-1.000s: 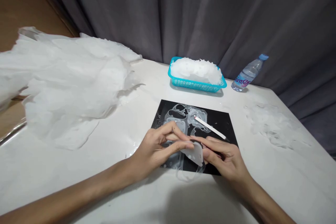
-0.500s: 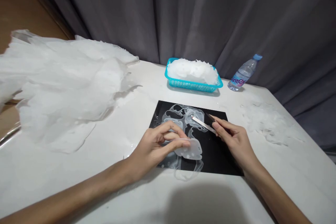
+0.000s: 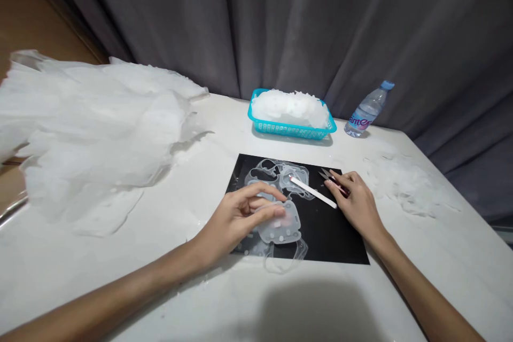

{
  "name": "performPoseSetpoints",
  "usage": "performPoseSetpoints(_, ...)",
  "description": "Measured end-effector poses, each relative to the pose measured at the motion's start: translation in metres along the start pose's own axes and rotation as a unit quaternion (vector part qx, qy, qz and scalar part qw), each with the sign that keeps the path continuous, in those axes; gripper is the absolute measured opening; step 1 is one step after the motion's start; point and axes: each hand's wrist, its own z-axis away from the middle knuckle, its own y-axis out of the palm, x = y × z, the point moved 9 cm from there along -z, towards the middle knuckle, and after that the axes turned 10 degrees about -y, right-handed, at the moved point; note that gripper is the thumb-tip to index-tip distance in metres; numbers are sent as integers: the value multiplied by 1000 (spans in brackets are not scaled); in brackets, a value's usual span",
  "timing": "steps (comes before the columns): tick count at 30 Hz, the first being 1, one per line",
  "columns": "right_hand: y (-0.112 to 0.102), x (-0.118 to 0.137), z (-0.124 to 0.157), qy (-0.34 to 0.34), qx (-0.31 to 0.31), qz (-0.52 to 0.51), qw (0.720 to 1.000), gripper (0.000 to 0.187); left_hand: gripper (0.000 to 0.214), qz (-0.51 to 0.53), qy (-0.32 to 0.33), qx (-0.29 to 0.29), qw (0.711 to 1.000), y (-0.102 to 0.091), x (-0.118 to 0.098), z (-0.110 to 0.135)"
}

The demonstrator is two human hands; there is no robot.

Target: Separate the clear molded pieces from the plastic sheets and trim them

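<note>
My left hand pinches a translucent, rounded plastic sheet piece between thumb and fingers, above the left part of a black mat. The piece has small round spots and notched edges. At the mat's right edge, my right hand is closed on small snips with pointed metal tips and a dark red handle. A white stick-like tool lies on the mat beside them, its tip on clear cut-out scraps. More translucent scraps lie partly under my left hand.
A blue basket heaped with white translucent pieces stands at the back. Right of it is a water bottle. A large pile of whitish sheets covers the left side. Thin clear scraps lie at right.
My right hand has drawn back from the white tool, which now lies on the mat, and shows the snips in its fingers. My left hand has tilted the plastic piece flatter toward the view.
</note>
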Motion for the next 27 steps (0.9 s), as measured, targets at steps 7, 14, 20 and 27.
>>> performPoseSetpoints(7, 9, -3, 1, -31, -16, -31, 999, 54, 29, 22, -15, 3, 1000, 1, 4, -5)
performPoseSetpoints(14, 12, -3, 2, -67, -35, 9, 997, 51, 35, -6, -26, 8, 1000, 1, 5, -7)
performPoseSetpoints(20, 9, 7, 4, -107, -37, 87, 990, 53, 38, 35, -36, 38, 998, 2, 13, -15)
performPoseSetpoints(27, 2, 13, 5, -105, -33, 124, 986, 57, 38, 61, -49, 55, 995, 3, 14, -20)
